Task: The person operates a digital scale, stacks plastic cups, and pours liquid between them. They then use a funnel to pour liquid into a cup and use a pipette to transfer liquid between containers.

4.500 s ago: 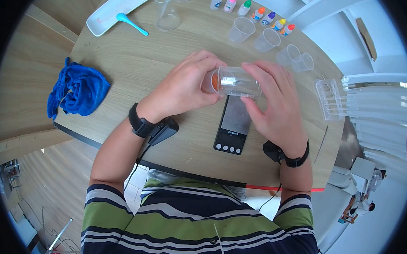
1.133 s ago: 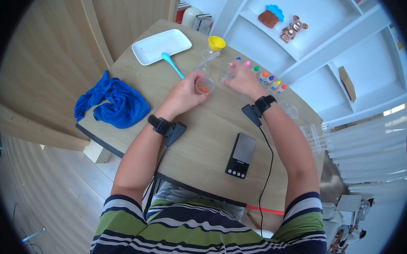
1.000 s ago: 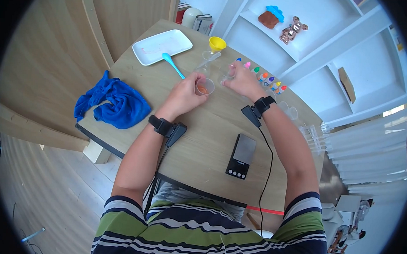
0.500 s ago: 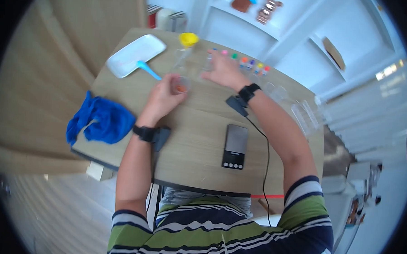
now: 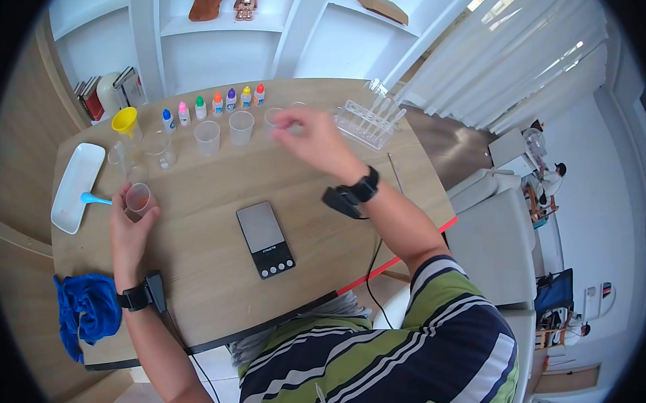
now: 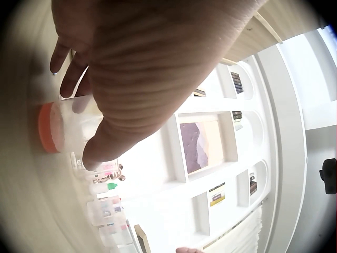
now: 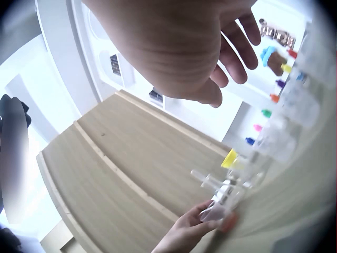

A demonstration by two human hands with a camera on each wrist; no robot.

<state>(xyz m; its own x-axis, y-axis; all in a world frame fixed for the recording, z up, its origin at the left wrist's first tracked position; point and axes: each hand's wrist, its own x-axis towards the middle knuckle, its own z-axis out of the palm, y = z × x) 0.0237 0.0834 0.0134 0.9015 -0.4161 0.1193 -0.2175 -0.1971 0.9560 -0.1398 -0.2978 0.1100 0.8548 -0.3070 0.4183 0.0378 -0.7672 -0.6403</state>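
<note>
At the table's left, my left hand (image 5: 130, 233) grips a clear cup (image 5: 138, 196) with something orange at its bottom. The left wrist view shows fingers and thumb round this cup (image 6: 73, 126), close to the tabletop. My right hand (image 5: 312, 143) is above the table between the clear cups and the tube rack; in the right wrist view this hand (image 7: 179, 58) holds nothing, its fingers apart and slightly bent. Clear cups (image 5: 207, 139) stand in a row, one partly behind my right hand. Another clear cup (image 5: 159, 151) stands nearer the yellow funnel (image 5: 125, 121).
A black scale (image 5: 265, 238) lies mid-table. Small dye bottles (image 5: 200, 108) line the back edge. A rack of clear tubes (image 5: 366, 124) is at the right. A white tray (image 5: 78, 187), a light-blue spoon (image 5: 96, 199) and a blue cloth (image 5: 91, 310) are at the left.
The head view has turned right. My right hand has let go of a clear cup, left near the blue-capped bottle, and moved right. My left hand keeps hold of the cup with orange contents.
</note>
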